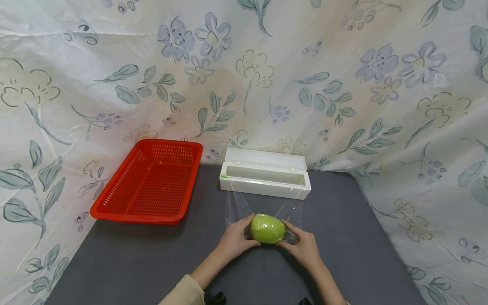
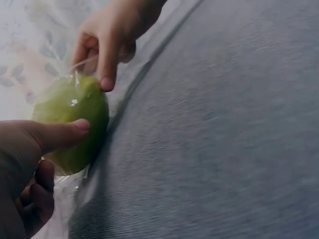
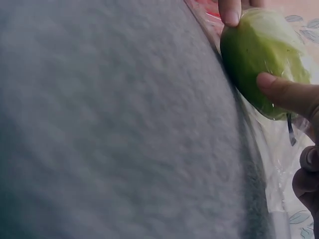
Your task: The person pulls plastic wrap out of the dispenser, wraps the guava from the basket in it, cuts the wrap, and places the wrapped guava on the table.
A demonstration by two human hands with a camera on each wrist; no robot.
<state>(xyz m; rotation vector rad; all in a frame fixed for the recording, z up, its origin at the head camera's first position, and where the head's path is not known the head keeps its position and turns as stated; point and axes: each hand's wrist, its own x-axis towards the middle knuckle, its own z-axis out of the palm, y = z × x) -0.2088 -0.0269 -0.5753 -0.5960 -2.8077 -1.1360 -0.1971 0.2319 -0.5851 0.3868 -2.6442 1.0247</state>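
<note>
A green oval fruit (image 1: pixel 268 228), possibly a mango, is wrapped in shiny clear cling film, held just in front of a white cling film box (image 1: pixel 264 188). My left hand (image 1: pixel 235 239) grips its left end, thumb on the near side. At the other end my right hand (image 1: pixel 305 247) holds it the same way, thumb pressing the side in the right wrist view. A clear sheet of cling film (image 1: pixel 237 203) runs from the box to the fruit. In the left wrist view, the fruit (image 2: pixel 75 107) shows film gathered around both ends.
A red perforated basket (image 1: pixel 158 218) stands at the back left of the dark grey table (image 1: pixel 152 262). The box's lid (image 1: pixel 265 157) is raised, and a small green piece (image 1: pixel 224 176) sits at its left front edge. Flowered cloth (image 1: pixel 244 84) hangs behind and along the sides.
</note>
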